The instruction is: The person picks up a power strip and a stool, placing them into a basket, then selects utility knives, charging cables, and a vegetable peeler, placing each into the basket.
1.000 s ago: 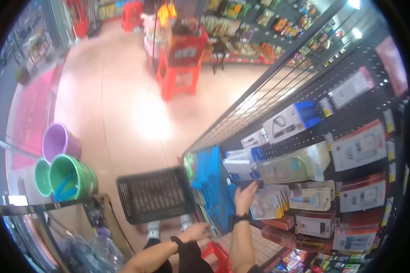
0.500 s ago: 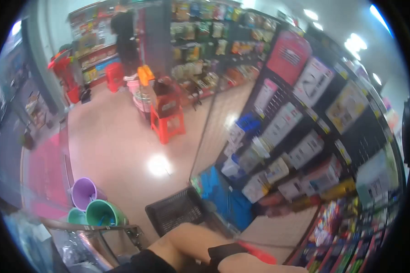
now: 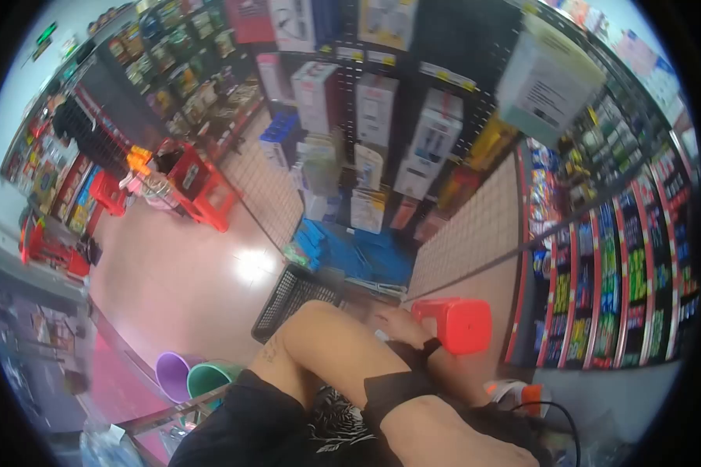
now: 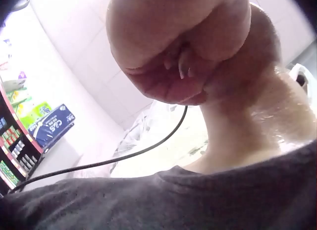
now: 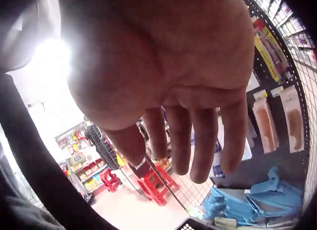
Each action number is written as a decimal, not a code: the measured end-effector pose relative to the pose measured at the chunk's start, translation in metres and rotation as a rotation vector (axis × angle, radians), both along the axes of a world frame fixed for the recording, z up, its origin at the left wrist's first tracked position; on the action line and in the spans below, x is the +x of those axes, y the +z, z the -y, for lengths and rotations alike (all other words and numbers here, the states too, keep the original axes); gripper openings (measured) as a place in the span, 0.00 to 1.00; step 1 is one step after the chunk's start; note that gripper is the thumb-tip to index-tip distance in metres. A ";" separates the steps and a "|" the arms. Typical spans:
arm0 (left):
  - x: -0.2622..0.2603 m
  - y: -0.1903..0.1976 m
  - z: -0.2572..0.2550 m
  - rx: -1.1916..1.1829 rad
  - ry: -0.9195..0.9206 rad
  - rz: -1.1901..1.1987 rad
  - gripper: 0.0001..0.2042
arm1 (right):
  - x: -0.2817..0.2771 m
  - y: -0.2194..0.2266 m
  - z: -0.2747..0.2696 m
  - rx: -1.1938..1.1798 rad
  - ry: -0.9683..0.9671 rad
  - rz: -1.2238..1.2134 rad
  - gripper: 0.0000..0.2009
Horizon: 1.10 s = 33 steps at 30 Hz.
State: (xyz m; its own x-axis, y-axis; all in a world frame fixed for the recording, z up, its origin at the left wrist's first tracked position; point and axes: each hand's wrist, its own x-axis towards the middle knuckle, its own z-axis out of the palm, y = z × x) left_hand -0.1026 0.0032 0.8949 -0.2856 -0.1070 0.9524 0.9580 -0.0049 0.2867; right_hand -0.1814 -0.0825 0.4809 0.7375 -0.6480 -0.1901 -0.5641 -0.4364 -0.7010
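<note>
My left arm is bent across the front of the head view, elbow forward. In the left wrist view my left hand (image 4: 158, 29) is up beside the neck (image 4: 233, 131), fingers curled in toward the palm, with a fingernail showing. Nothing shows in its grasp. My right hand (image 3: 397, 323) is low, between a black basket (image 3: 276, 311) and a red stool (image 3: 467, 327). The right wrist view shows its fingers straight, slightly spread and holding nothing. Blue hangers (image 5: 275, 195) lie at the foot of the display beyond it.
Packaged goods (image 3: 432, 140) hang on a dark pegboard ahead. A wire mesh panel (image 3: 475, 233) stands right of it, near shelves of small items (image 3: 600, 288). Purple (image 3: 171, 377) and green (image 3: 210, 377) buckets are at the lower left. A person (image 3: 86, 132) stands far left.
The head view has swung right and now faces the pegboard. My right hand has left the hanging goods and blue hangers; my left hand has risen from near the basket to the neck.
</note>
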 end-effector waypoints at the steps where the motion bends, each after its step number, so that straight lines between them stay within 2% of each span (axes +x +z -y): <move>1: -0.012 0.003 0.000 0.120 -0.050 -0.071 0.11 | -0.005 0.006 0.003 -0.002 -0.030 0.000 0.16; 3: -0.014 -0.001 0.012 0.112 -0.135 -0.027 0.12 | -0.014 0.021 0.012 -0.128 0.012 0.154 0.16; 5: -0.012 -0.012 0.033 -0.124 -0.064 0.179 0.11 | -0.027 0.039 0.024 -0.149 -0.023 0.210 0.16; 7: 0.013 0.006 0.074 -0.782 0.102 0.491 0.13 | -0.046 0.074 0.040 -0.184 -0.051 0.274 0.17; 9: 0.050 0.005 0.087 -0.681 0.557 0.473 0.10 | -0.064 0.121 0.045 -0.128 -0.213 0.272 0.15; 11: 0.096 0.035 0.085 -0.698 0.795 0.599 0.09 | -0.086 0.161 0.055 -0.197 -0.281 0.346 0.12; 13: 0.105 0.024 0.047 -0.376 1.273 0.353 0.09 | -0.108 0.198 0.060 -0.264 -0.349 0.403 0.10; 15: 0.084 0.020 0.039 -0.220 1.394 0.156 0.08 | -0.123 0.218 0.066 -0.317 -0.360 0.465 0.09; 16: 0.084 0.023 0.029 -0.203 1.403 0.160 0.08 | -0.129 0.224 0.068 -0.361 -0.407 0.501 0.08; 18: 0.091 0.032 0.010 -0.027 1.184 0.247 0.08 | -0.134 0.233 0.069 -0.415 -0.459 0.533 0.07; 25: 0.097 0.034 0.023 -0.170 1.402 0.032 0.10 | -0.122 0.211 0.061 -0.455 -0.427 0.375 0.06; 28: 0.100 0.034 0.034 -0.228 1.447 -0.105 0.12 | -0.114 0.201 0.057 -0.437 -0.455 0.409 0.05; 32: 0.108 0.034 0.041 -0.262 1.548 -0.228 0.14 | -0.103 0.227 0.049 -0.542 -0.552 0.336 0.05; 33: 0.136 0.033 0.026 -0.272 1.422 -0.050 0.17 | -0.104 0.233 0.051 -0.631 -0.574 0.371 0.05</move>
